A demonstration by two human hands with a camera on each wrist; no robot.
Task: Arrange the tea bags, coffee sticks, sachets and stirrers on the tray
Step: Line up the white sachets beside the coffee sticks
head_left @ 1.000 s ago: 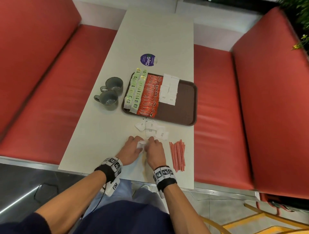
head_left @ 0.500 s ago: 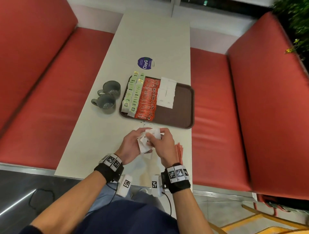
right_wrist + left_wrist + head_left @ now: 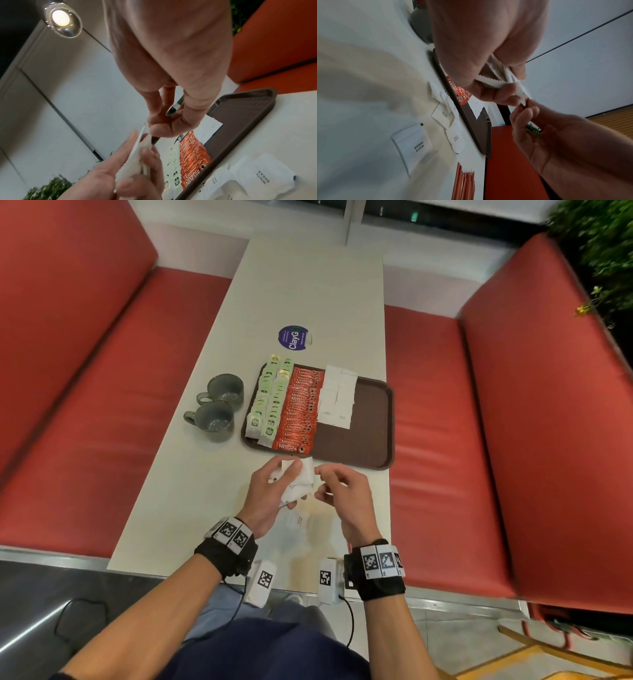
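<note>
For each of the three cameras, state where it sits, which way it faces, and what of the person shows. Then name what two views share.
Head: worn on the head, looking down the white table at the brown plastic tray; both forearms and hands show.
Left wrist: looks along the left hand gripping white paper sugar sachets; the right hand shows too.
Right wrist: looks along the right hand toward the tray; left fingers show.
Shared: both wrist views show the tray and loose sachets on the table.

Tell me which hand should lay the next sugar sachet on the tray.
Probably the right hand: it pinches one corner of the sachets bunched in the left hand, and sits nearer the tray's bare right side beside the sachets already laid.
</note>
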